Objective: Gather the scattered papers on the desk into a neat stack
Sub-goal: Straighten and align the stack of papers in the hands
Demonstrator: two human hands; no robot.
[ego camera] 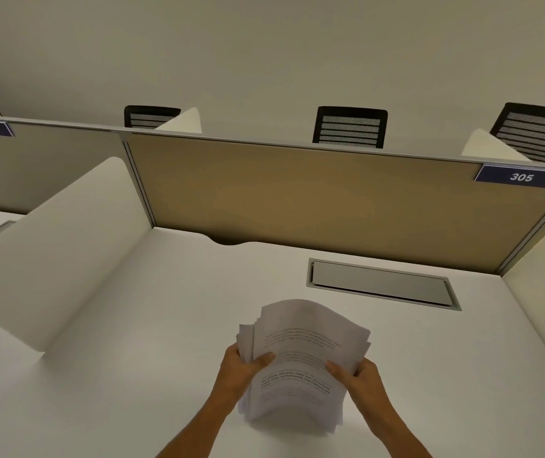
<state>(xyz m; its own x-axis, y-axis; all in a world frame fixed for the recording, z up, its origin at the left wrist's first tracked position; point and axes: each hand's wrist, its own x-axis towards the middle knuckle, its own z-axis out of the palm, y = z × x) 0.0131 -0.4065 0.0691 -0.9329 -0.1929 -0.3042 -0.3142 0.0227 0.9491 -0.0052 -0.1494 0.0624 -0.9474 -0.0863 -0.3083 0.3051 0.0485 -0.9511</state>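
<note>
Papers (300,361), gripped by left hand (241,368) and right hand (360,378), stand on white desk (132,358) before tan partition (297,196).

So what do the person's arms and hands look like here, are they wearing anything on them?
Both forearms come up from the bottom edge of the view and are bare: no sleeves reach into the picture. The left hand and the right hand wear no gloves, and no watch, bracelet or ring shows on the parts in view. Nothing is marked or written on them.
</note>
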